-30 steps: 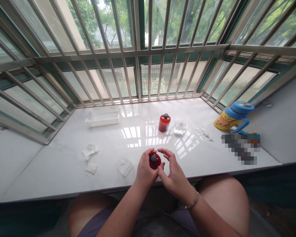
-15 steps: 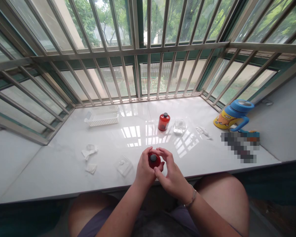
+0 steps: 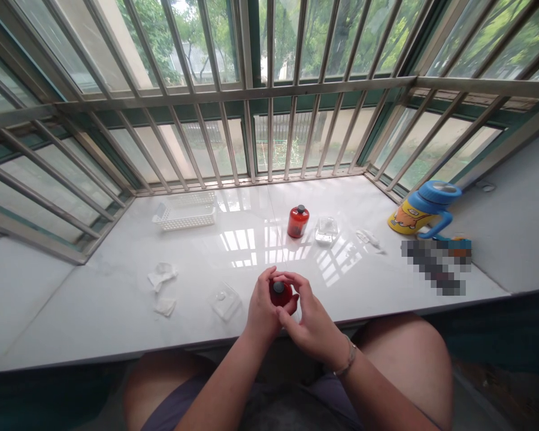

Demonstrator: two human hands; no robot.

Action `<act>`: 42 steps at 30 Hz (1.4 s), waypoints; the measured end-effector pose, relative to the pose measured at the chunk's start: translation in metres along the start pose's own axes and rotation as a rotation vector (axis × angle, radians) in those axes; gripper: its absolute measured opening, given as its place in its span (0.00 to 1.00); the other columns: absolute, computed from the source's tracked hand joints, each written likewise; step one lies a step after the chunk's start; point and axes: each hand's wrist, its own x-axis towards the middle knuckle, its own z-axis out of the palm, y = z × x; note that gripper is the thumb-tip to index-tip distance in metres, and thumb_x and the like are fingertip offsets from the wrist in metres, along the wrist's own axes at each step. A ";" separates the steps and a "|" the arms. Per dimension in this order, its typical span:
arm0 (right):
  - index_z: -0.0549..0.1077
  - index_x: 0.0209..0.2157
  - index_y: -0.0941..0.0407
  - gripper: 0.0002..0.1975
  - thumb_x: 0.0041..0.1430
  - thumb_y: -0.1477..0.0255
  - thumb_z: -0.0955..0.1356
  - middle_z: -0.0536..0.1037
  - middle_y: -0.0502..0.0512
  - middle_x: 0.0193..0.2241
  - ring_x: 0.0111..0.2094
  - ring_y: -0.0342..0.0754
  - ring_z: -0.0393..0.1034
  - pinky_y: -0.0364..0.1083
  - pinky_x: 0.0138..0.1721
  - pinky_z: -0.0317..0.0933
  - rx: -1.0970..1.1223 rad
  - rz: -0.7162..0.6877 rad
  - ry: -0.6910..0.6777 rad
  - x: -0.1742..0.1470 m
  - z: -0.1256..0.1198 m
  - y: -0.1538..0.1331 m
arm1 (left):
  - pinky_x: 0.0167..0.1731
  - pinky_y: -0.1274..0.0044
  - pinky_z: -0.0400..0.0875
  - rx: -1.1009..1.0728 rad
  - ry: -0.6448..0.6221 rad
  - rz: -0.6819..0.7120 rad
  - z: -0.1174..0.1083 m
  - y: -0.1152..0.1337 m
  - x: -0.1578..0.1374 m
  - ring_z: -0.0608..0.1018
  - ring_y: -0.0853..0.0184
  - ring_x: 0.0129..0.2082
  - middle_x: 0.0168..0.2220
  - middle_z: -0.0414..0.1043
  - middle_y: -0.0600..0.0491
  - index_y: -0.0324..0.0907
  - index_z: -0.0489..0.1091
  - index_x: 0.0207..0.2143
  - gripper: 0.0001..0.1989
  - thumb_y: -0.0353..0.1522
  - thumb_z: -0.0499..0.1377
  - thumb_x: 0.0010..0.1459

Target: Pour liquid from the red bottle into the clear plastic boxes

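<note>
1. Progress, in my judgement: handling is under way. One dark red bottle (image 3: 284, 299) is in hand, its black cap (image 3: 278, 287) on; letting go is not yet done. What remains beyond that, I cannot tell.
2. Position: the bottle sits near the counter's front edge, within the ring of fingers, cap uppermost and uncovered. Whether its base touches the white counter (image 3: 117, 323) is hidden.
3. Left hand (image 3: 263, 311): grasping the bottle, palm at its 9 o'clock, fingers curled around it.
4. Right hand (image 3: 313, 314): cupped at 3 o'clock, fingers arched over the far side, thumb towards 6 o'clock. Whether it presses the bottle, I cannot tell.
5. Second red bottle (image 3: 298, 225): upright, black-capped, between 12 and 1 o'clock.
6. Clear container (image 3: 326, 231): about 1 o'clock, just beside item 5.
7. Clear plastic piece (image 3: 226, 303): 9 o'clock.
8. Crumpled tissue (image 3: 162, 275): between 9 and 10 o'clock, farther out.
</note>
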 end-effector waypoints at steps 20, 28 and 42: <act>0.71 0.57 0.47 0.18 0.68 0.68 0.72 0.81 0.57 0.51 0.53 0.55 0.79 0.57 0.58 0.75 -0.065 -0.090 0.172 0.026 -0.010 0.001 | 0.53 0.62 0.82 0.014 0.028 0.002 0.003 -0.003 0.000 0.84 0.56 0.52 0.55 0.79 0.47 0.48 0.63 0.64 0.37 0.34 0.73 0.55; 0.76 0.46 0.53 0.20 0.66 0.51 0.72 0.84 0.59 0.41 0.41 0.56 0.81 0.55 0.46 0.76 0.001 0.294 0.318 0.023 -0.040 0.046 | 0.60 0.59 0.76 -0.012 -0.023 0.022 -0.001 0.005 0.001 0.81 0.56 0.57 0.57 0.77 0.46 0.48 0.61 0.64 0.36 0.34 0.72 0.57; 0.83 0.35 0.52 0.18 0.59 0.53 0.70 0.86 0.59 0.34 0.35 0.57 0.80 0.53 0.41 0.68 -0.515 0.658 0.222 0.010 -0.124 0.132 | 0.61 0.60 0.76 -0.013 -0.021 0.009 -0.002 0.004 0.000 0.81 0.57 0.58 0.57 0.77 0.47 0.48 0.62 0.63 0.36 0.33 0.73 0.56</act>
